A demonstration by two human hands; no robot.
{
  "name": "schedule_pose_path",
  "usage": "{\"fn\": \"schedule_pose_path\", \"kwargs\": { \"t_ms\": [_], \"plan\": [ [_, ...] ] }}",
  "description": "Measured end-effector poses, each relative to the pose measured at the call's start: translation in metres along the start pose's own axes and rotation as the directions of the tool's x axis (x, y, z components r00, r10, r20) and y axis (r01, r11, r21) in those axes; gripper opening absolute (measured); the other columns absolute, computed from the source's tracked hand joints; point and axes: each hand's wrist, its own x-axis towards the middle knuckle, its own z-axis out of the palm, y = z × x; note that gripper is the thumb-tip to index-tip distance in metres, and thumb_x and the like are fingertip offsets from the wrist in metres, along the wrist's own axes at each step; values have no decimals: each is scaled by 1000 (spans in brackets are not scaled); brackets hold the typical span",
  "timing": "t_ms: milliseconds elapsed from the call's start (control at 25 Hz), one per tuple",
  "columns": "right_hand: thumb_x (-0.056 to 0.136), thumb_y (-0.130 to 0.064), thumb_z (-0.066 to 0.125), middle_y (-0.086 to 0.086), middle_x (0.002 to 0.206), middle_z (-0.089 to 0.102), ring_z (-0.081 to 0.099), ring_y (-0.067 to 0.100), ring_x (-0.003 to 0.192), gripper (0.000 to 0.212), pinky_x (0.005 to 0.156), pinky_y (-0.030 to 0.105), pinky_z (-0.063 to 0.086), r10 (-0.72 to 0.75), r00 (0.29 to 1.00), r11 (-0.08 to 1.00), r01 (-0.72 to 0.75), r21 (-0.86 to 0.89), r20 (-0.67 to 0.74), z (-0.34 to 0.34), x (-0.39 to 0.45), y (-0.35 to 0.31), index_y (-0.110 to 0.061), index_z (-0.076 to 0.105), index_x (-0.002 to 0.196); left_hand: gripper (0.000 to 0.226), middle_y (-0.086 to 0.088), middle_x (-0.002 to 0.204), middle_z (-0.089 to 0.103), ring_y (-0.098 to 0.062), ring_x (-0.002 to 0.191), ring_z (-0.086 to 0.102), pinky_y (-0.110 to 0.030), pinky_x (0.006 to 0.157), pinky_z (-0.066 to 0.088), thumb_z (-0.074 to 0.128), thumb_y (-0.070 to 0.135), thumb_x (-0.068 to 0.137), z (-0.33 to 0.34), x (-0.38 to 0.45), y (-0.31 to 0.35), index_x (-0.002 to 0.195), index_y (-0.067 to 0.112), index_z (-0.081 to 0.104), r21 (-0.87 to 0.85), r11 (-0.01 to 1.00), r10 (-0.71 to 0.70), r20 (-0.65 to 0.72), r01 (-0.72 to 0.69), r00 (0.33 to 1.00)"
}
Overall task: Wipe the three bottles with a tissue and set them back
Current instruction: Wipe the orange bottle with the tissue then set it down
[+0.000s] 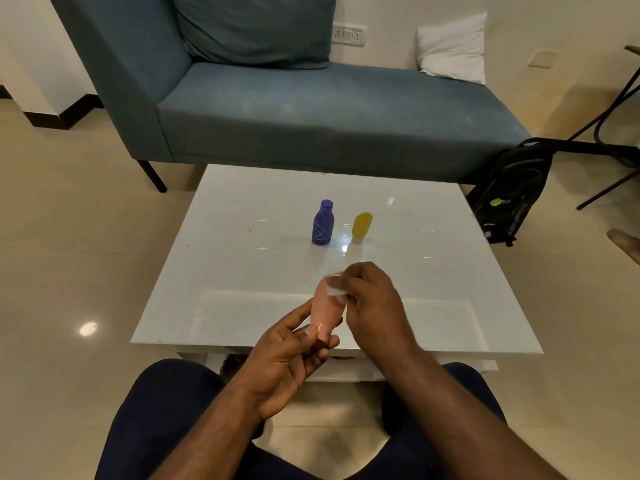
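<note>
Above the white glossy table (242,271) | left hand (291,355) grips pink plastic bottle (325,306) | right hand (370,299) pinches white tissue (337,289) against it | purple bottle (322,222), yellow bottle (361,226) upright behind.

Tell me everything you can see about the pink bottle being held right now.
The pink bottle is a small, smooth, plastic-looking tube, pale pink with a soft sheen, wider at its far end and narrowing toward the near end. It is held off the white table, tilted with the narrow end toward the person. The left hand grips that narrow end, hiding any cap. The right hand presses a white tissue against its upper part.
</note>
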Motion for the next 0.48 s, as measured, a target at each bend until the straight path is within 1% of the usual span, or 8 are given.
{"fn": "schedule_pose_path", "kwargs": {
  "t_ms": [40, 80, 200, 240, 280, 360, 400, 480],
  "plan": [
    [90, -16, 52, 1, 106, 57, 54, 6, 97, 22, 76, 9, 43, 65, 998, 996, -65, 60, -8, 2, -5, -5, -15, 67, 105, 49, -19, 108, 75, -26, 89, 74, -30, 73, 62, 62, 6, 86, 0, 0, 0, 134, 17, 61, -16, 1000, 1, 2, -1, 1000],
    [91, -15, 52, 0, 103, 57, 52, 0, 93, 19, 73, 5, 41, 71, 997, 993, -72, 97, 7, 4, -13, -13, -13, 66, 104, 50, -18, 108, 75, -26, 90, 75, -30, 74, 62, 62, 7, 85, 0, 1, 1, 134, 17, 61, -32, 999, 5, -1, -5, 1000],
    [91, -11, 51, -7, 103, 57, 45, -5, 92, 23, 81, 3, 34, -59, 992, 996, 51, 76, 111, 9, -42, -27, -11, 66, 109, 53, -19, 122, 72, -29, 105, 74, -32, 79, 63, 62, 6, 85, -1, 1, 4, 138, 15, 57, -60, 998, 12, -6, -13, 1000],
    [89, -9, 56, -4, 107, 58, 47, -1, 96, 25, 85, 6, 36, -86, 989, 995, 81, 50, 118, 6, -42, -23, -13, 66, 111, 54, -20, 126, 70, -31, 110, 72, -34, 82, 63, 63, 6, 85, -2, 2, 4, 139, 14, 56, -64, 998, 7, -5, -7, 1000],
    [86, -5, 60, -1, 110, 60, 51, 7, 101, 29, 89, 14, 42, -100, 990, 995, 99, 15, 97, 6, -36, -15, -14, 67, 112, 55, -22, 128, 68, -34, 114, 70, -37, 86, 62, 62, 7, 86, -2, 2, 4, 140, 13, 54, -73, 997, -3, -2, 2, 1000],
    [83, 2, 61, 2, 113, 59, 56, 17, 104, 34, 92, 29, 50, 4, 1000, 999, -5, 42, 23, 6, -24, -7, -14, 68, 112, 57, -24, 132, 66, -37, 119, 67, -42, 93, 59, 62, 9, 87, -1, 1, 2, 143, 12, 51, -103, 995, -15, 11, 16, 1000],
    [83, 2, 61, 1, 113, 59, 56, 17, 105, 33, 92, 31, 51, 54, 999, 996, -54, 75, 0, 5, -22, -10, -14, 68, 111, 57, -24, 133, 65, -37, 121, 65, -43, 94, 59, 62, 10, 89, -2, 2, 1, 144, 12, 50, -117, 993, -13, 25, 16, 1000],
    [83, -1, 58, -1, 109, 58, 57, 13, 100, 33, 89, 27, 51, 14, 1000, 995, -14, 104, -2, 8, -33, -24, -15, 68, 110, 54, -25, 134, 64, -37, 120, 66, -41, 90, 61, 59, 8, 93, -4, 3, 1, 146, 12, 49, -133, 991, -2, 28, 6, 1000]
  ]
}}
